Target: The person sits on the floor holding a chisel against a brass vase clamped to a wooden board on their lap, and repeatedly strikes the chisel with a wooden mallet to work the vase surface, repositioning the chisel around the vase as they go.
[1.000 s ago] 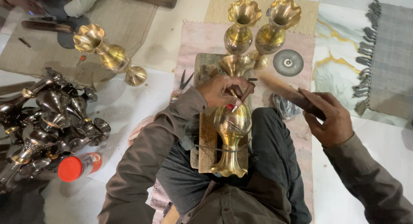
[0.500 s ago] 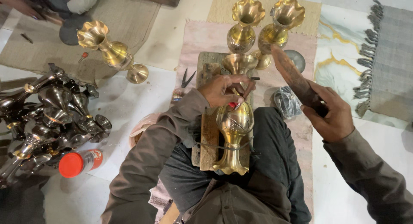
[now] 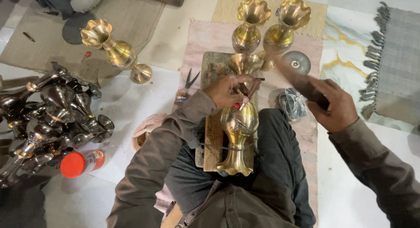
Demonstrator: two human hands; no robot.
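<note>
At the centre of the frame a brass vase [image 3: 239,131] lies on its side on a wooden board [image 3: 213,136] across the person's lap, its flared mouth toward the bottom of the frame. The left hand [image 3: 228,90] rests on the vase's upper end, its fingers [image 3: 243,93] pinched narrow around a small red-tipped tool [image 3: 237,105] whose point meets the metal; this hand and the vase sit where they did half a second ago.

The right hand [image 3: 334,104], right of centre, is closed around the grip of a dark wooden mallet [image 3: 294,78]. The mallet is blurred and slants toward the upper left, its far end near the two upright brass vases [image 3: 271,26] at the top of the frame. Half a second ago it lay in much the same slant, while a second ago it lay flatter and lower, closer to the left hand.

Just beside the mallet lie a round metal disc [image 3: 296,61] and a coil of wire [image 3: 292,103] on the pink mat [image 3: 205,40]. At the upper left another brass vase [image 3: 114,49] lies tilted on the floor. Dark unpolished vases [image 3: 48,118] are heaped at the left edge, with a red-capped bottle [image 3: 81,163] below them. Small pliers [image 3: 191,79] lie left of the board.
</note>
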